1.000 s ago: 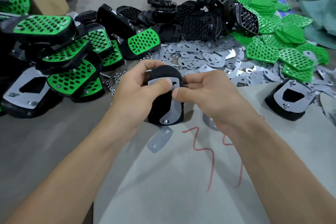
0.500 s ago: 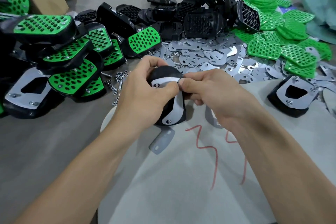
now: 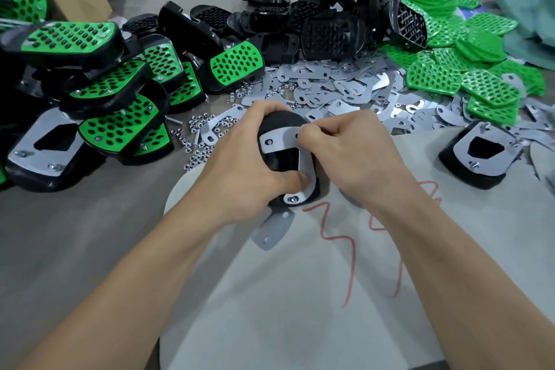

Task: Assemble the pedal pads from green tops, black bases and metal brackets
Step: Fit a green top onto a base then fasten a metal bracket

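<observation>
While the left hand (image 3: 240,170) curls round a matte black base (image 3: 279,120), thumb pressing its flat, shiny metal bracket (image 3: 280,142), fingers (image 3: 313,129) of the right hand (image 3: 345,153) pinch the bracket's upper corner.

The left hand (image 3: 240,171) grips the black base (image 3: 279,120), thumb pressing the metal bracket (image 3: 280,141); the right hand (image 3: 345,153) pinches its corner

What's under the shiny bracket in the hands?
A black base lies under the bracket. The left hand and right hand cover its sides, and its underside is hidden.
</observation>
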### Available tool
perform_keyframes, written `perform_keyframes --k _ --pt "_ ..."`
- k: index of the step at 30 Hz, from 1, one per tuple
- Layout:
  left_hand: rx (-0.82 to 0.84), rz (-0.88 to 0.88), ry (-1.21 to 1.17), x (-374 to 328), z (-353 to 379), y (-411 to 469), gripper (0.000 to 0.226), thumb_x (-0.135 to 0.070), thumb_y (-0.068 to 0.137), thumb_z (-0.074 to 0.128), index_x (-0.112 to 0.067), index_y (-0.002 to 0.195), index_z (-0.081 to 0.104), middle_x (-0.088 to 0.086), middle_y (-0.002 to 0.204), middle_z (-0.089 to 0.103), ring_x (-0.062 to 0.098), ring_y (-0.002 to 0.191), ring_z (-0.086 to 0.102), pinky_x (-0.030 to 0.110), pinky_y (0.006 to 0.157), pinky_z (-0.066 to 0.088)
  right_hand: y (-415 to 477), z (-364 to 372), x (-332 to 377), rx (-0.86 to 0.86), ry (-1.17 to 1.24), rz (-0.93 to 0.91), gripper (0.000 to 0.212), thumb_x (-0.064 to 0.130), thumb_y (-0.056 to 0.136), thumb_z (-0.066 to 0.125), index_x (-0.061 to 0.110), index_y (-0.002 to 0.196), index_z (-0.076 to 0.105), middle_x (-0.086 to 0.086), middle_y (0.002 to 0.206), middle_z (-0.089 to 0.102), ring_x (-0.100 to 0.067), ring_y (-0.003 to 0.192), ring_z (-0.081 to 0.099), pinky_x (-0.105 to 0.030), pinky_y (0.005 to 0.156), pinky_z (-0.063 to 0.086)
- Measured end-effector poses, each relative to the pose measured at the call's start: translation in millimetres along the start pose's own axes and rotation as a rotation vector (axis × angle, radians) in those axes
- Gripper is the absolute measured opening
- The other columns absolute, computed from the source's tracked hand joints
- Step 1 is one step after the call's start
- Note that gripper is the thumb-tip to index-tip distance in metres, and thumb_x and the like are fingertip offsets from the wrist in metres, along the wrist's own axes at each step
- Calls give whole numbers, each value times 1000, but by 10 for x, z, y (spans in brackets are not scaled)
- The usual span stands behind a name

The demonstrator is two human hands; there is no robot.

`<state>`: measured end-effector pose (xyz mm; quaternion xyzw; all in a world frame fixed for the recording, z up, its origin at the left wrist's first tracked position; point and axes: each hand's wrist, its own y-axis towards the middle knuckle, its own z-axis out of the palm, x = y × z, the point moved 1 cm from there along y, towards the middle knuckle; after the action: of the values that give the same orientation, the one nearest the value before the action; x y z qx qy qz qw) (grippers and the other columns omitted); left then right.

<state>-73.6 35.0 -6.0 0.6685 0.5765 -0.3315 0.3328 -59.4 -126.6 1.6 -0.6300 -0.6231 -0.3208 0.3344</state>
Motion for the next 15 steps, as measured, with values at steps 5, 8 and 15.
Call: perform_keyframes --k 5,8,15 --pt "32 54 45 5 -32 17 77 -44 50 85 -53 117 48 -32 106 62 -3 97 60 25 79 51 -20 -112 15 188 142 56 19 32 82 73 14 86 78 -23 83 68 -18 64 53 -51 70 55" --pt "-29 105 88 -2 -31 -69 82 -49 48 82 -57 122 46 -36 106 60 -7 94 59 19 73 47 -11 -181 7 237 256 30 8 17 85 77 16 91 82 -21 86 75 -22 71 66 -55 82 57" --pt "-92 76 -22 2 53 -174 82 -31 49 85 -54 119 49 -24 105 66 3 92 65 28 74 55 -25 -243 -102 432 528 31 24 2 82 73 4 106 77 -16 98 72 -29 79 63 -30 76 56"
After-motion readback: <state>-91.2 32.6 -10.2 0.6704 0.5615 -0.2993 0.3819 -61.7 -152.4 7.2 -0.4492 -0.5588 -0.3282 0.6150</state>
